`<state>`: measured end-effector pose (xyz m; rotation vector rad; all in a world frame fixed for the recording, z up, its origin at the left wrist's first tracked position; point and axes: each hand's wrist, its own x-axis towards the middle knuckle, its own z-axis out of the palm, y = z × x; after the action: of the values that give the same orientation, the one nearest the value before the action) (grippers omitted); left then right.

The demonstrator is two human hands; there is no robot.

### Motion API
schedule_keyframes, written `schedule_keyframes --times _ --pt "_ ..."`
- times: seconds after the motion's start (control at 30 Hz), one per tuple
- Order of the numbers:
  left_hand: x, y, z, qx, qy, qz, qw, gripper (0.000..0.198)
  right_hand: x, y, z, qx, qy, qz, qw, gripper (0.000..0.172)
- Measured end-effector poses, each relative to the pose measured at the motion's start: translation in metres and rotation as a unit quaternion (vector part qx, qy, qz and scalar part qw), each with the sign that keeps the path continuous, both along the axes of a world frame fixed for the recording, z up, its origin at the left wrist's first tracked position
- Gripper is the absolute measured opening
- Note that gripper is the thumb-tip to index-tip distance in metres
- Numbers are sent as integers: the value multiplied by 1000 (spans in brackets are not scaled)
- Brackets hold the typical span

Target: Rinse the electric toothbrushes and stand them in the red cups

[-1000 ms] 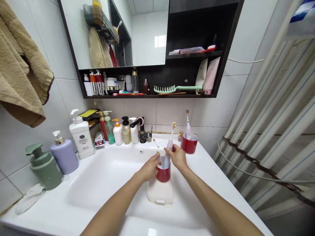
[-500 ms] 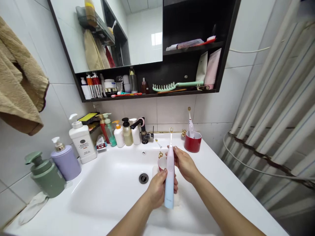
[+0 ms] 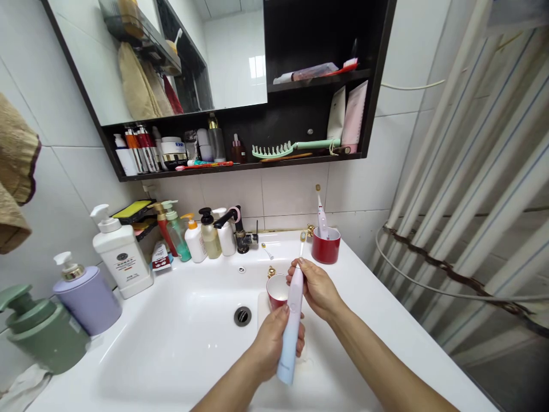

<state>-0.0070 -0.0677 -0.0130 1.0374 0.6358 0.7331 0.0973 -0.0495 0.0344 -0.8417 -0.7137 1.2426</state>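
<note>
A pink-to-blue electric toothbrush [image 3: 294,312] slants upward over the sink, its bristle head at the top. My left hand [image 3: 270,339] is closed around the lower handle, thumb on the front near the button. My right hand [image 3: 318,286] pinches the joint of handle and brush head, fingers curled behind it. Just behind the left hand, a red cup [image 3: 278,289] with a white inside stands in the sink area, partly covered by that hand. A loose brush head [image 3: 267,252] lies on the back ledge.
A second red cup [image 3: 326,249] on the right counter holds another electric toothbrush [image 3: 321,216]. The black faucet [image 3: 240,229] stands at the back. Pump bottles [image 3: 122,252] line the left and back. A dark cabinet [image 3: 189,170] hangs above; pipes [image 3: 463,171] run at right.
My right hand has shifted up to the toothbrush's neck. The brush has turned, its bristles now showing, and its lower end has tipped left. The camera view has swung right.
</note>
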Motion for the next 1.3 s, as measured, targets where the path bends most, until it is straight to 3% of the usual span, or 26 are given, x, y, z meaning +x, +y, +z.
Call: schedule_keyframes --times 0.1,0.27,0.4,0.57,0.73,0.87,1.0,1.13,1.3 --pt "0 1 1 40 26 32 998 37 0 0 -1 1 10 -19 1000 17" --pt "1 1 1 -8 21 -10 1000 41 -1 1 -3 -2 53 -13 999 16" --pt "2 0 0 61 63 55 995 38 -3 1 -3 -3 36 -41 998 16" --pt "-1 1 2 -53 11 -52 997 43 -3 2 -3 -21 85 -43 995 14" --pt "0 1 3 14 62 24 998 40 -3 5 -7 -10 86 -44 995 13" --pt "0 0 3 -28 41 -31 998 43 -2 7 -11 -20 103 -43 994 13" --pt "-1 -1 4 9 76 18 997 44 -2 8 -12 -28 114 -44 992 12" --pt "-2 -1 7 -48 49 -41 997 47 -3 9 -11 -37 123 -57 990 14" --pt "-1 -2 7 -9 92 5 996 44 -5 10 -13 -49 137 -65 987 13"
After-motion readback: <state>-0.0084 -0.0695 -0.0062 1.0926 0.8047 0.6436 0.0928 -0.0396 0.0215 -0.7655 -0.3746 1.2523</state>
